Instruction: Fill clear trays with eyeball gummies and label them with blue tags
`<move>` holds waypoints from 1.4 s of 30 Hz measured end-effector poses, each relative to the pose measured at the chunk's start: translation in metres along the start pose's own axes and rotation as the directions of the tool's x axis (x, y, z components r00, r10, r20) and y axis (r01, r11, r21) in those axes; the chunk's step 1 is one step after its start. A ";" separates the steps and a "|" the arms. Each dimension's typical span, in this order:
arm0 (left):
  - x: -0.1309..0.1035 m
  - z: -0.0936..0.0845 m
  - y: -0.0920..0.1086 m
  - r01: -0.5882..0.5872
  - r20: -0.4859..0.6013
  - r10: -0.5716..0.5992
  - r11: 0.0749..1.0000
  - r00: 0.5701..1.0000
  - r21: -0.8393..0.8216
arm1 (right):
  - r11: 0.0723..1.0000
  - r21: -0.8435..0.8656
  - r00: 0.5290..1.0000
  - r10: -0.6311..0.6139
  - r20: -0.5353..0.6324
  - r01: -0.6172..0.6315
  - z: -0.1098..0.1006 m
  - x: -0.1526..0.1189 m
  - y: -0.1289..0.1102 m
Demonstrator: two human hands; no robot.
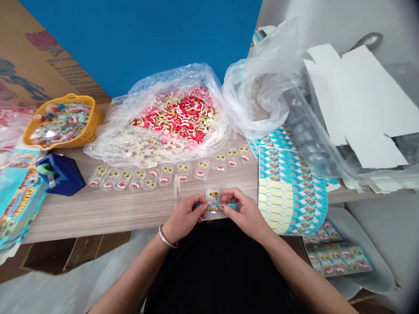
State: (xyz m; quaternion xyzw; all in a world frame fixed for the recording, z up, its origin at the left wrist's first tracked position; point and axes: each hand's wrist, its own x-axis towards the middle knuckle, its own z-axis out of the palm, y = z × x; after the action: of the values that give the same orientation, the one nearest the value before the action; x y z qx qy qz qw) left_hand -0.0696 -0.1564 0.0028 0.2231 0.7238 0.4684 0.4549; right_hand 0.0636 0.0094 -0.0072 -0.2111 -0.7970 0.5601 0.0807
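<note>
Near the front edge of the wooden table (131, 213), a clear blister pack (213, 194) with yellow eye candies has a blue printed label (213, 208) across its lower part. My left hand (187, 214) pinches the label's left side between thumb and fingers. On the other side, my right hand (244, 213) has its thumb on the label and its fingers bent at the pack's right edge. Behind them runs a row of filled blister packs (165, 174). To the right lies a sheet of labels (293, 187), partly peeled to pale yellow backing.
A clear bag of red, white and yellow candies (183, 115) lies behind the row. At the left are a yellow basket (90, 131), a blue tape dispenser (67, 174) and a printed box (22, 200). White cardboard (360, 100) and plastic bags (258, 96) are at the right.
</note>
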 end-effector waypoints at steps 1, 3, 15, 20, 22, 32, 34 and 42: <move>0.000 0.001 -0.001 0.017 -0.003 -0.017 1.000 1.000 0.026 | 0.998 0.047 0.999 0.043 0.022 -0.044 0.004 -0.001 0.002; 0.001 0.003 -0.006 0.062 -0.024 -0.060 0.995 0.998 0.074 | 0.989 0.105 0.994 0.102 0.024 -0.104 0.011 -0.003 0.008; 0.039 -0.003 -0.017 0.039 -0.194 0.018 0.957 0.981 0.287 | 0.969 -0.168 0.984 0.175 -0.041 -0.179 0.020 0.020 0.021; 0.045 -0.004 -0.020 0.069 -0.222 0.062 0.840 0.973 0.538 | 0.900 -0.417 0.989 0.147 0.006 -0.131 0.025 0.025 0.019; 0.045 -0.002 -0.018 0.077 -0.205 0.063 0.789 0.977 0.609 | 0.874 -0.474 0.988 0.147 0.042 -0.110 0.025 0.026 0.016; -0.011 -0.002 -0.022 0.322 -0.384 -0.024 0.593 0.923 0.738 | 0.789 -0.612 0.961 0.210 0.179 -0.058 0.030 0.024 -0.005; -0.036 -0.004 -0.038 0.354 -0.388 -0.136 0.739 0.911 0.573 | 0.795 -0.607 0.954 0.194 0.229 -0.016 0.043 0.020 -0.007; -0.064 0.028 -0.074 0.154 -0.270 -0.556 0.599 0.786 -0.786 | 0.804 -0.592 0.936 0.163 0.313 0.058 0.082 0.015 -0.022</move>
State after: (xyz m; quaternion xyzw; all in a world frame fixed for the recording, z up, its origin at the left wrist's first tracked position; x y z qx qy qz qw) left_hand -0.0063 -0.2248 -0.0375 -0.2577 0.5958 0.6516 0.3925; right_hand 0.0150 -0.0611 -0.0176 -0.1453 -0.9266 0.3138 -0.1478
